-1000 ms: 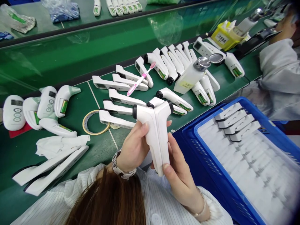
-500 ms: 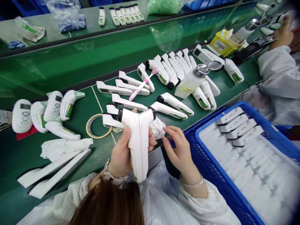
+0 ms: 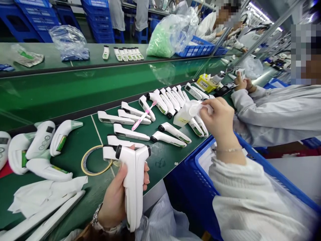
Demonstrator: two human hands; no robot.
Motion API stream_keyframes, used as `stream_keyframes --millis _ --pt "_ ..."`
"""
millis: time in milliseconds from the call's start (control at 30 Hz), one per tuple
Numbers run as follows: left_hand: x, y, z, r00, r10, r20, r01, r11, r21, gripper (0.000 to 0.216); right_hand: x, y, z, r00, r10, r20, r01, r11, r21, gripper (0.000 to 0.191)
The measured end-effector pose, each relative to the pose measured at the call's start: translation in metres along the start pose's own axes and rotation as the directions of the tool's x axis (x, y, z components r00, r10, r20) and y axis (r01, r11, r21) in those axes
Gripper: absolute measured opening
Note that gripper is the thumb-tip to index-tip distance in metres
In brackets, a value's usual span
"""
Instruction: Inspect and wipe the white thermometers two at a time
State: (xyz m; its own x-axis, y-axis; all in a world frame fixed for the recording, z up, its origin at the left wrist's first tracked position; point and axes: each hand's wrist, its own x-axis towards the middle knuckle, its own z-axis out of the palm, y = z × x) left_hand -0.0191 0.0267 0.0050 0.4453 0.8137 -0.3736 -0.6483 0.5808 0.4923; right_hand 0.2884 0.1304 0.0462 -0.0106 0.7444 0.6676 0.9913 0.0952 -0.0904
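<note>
Our left hand (image 3: 113,200) wraps round two white thermometers (image 3: 132,179). At its two o'clock, our right hand (image 3: 218,116) pinches a white wipe (image 3: 206,108) by the bottle (image 3: 183,115).

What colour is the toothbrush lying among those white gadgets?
The toothbrush is pink and white, shown best in the head view.

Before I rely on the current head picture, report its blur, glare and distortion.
Head view: the right sleeve smears toward the lower right corner; ceiling lights glare at upper right; the green panel carries soft sheen; edges look stretched, as through a wide lens; the two held white devices look fairly sharp.
</note>
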Motion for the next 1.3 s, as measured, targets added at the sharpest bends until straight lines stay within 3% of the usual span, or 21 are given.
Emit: stream_keyframes --millis 67,167,233,333,467,533,600,700,833,933,967,1067,1100,1133,1200,1233,1267,1300 --pt "0.000 0.001 0.001 1.000 -0.006 -0.025 0.006 1.000 0.018 0.043 0.017 0.014 0.010 0.997 -0.031 0.073 0.038 0.994 -0.100 0.018" --pt "-0.001 0.003 0.001 0.998 -0.055 -0.040 0.056 0.998 0.015 0.034 0.017 0.014 0.025 0.982 -0.107 0.157 0.127 0.984 -0.122 0.019" --pt "0.000 0.004 -0.001 0.992 -0.127 -0.013 0.127 0.992 -0.007 0.043 0.011 0.012 0.030 0.979 -0.133 0.152 0.153 0.980 -0.128 0.022" --pt "0.002 0.003 -0.005 0.979 -0.202 0.029 0.203 0.979 -0.027 0.057 0.010 0.022 0.030 0.984 -0.110 0.140 0.127 0.985 -0.117 0.029" --pt "0.003 0.003 -0.008 0.973 -0.224 0.047 0.226 0.973 -0.050 0.057 0.024 0.037 0.025 0.974 -0.042 0.224 0.042 0.999 0.003 0.019" --pt "0.003 0.004 -0.008 0.974 -0.222 0.043 0.224 0.972 -0.066 0.058 0.027 0.021 0.016 0.969 -0.035 0.243 0.021 0.998 0.060 0.013" --pt "0.003 0.005 -0.006 0.975 -0.219 0.035 0.221 0.972 -0.077 0.057 0.019 -0.016 0.003 0.967 -0.070 0.244 0.020 0.980 0.198 0.016" --pt "0.003 0.004 -0.003 0.983 -0.182 -0.009 0.181 0.980 -0.083 0.051 -0.011 -0.089 -0.018 0.909 -0.333 0.250 0.131 0.799 0.588 0.021" --pt "0.003 0.001 -0.003 0.989 -0.142 -0.035 0.133 0.974 -0.183 0.044 -0.058 -0.157 -0.034 0.788 -0.584 0.195 0.268 0.611 0.744 0.021" --pt "0.002 -0.003 -0.005 0.993 -0.113 0.015 0.113 0.960 -0.258 0.042 -0.076 -0.166 -0.034 0.638 -0.767 0.075 0.411 0.421 0.809 0.026" --pt "0.002 -0.004 -0.006 0.995 -0.098 0.000 0.094 0.962 -0.256 0.040 -0.078 -0.165 -0.032 0.643 -0.763 0.068 0.425 0.429 0.797 0.027" --pt "0.002 -0.006 -0.008 0.988 -0.120 -0.102 0.097 0.973 -0.209 0.037 -0.079 -0.161 -0.026 0.808 -0.583 0.090 0.375 0.626 0.684 0.021" --pt "0.002 -0.006 -0.008 0.982 -0.150 -0.115 0.124 0.972 -0.202 0.039 -0.080 -0.162 -0.027 0.824 -0.560 0.081 0.363 0.633 0.684 0.019" --pt "0.002 -0.005 -0.008 0.979 -0.175 -0.108 0.151 0.968 -0.198 0.043 -0.081 -0.163 -0.028 0.799 -0.596 0.076 0.373 0.591 0.715 0.020" --pt "0.002 -0.004 -0.007 0.983 -0.171 -0.068 0.154 0.966 -0.207 0.045 -0.086 -0.167 -0.031 0.677 -0.734 0.052 0.404 0.430 0.807 0.024" --pt "0.002 -0.004 -0.006 0.987 -0.151 -0.058 0.136 0.969 -0.208 0.044 -0.087 -0.168 -0.031 0.642 -0.766 0.047 0.404 0.389 0.828 0.025" --pt "0.002 -0.005 -0.006 0.989 -0.131 -0.068 0.116 0.974 -0.193 0.041 -0.088 -0.167 -0.030 0.649 -0.759 0.062 0.397 0.408 0.822 0.025" --pt "0.003 -0.006 -0.006 0.988 -0.119 -0.096 0.102 0.981 -0.165 0.039 -0.088 -0.166 -0.027 0.698 -0.710 0.090 0.384 0.478 0.790 0.024"
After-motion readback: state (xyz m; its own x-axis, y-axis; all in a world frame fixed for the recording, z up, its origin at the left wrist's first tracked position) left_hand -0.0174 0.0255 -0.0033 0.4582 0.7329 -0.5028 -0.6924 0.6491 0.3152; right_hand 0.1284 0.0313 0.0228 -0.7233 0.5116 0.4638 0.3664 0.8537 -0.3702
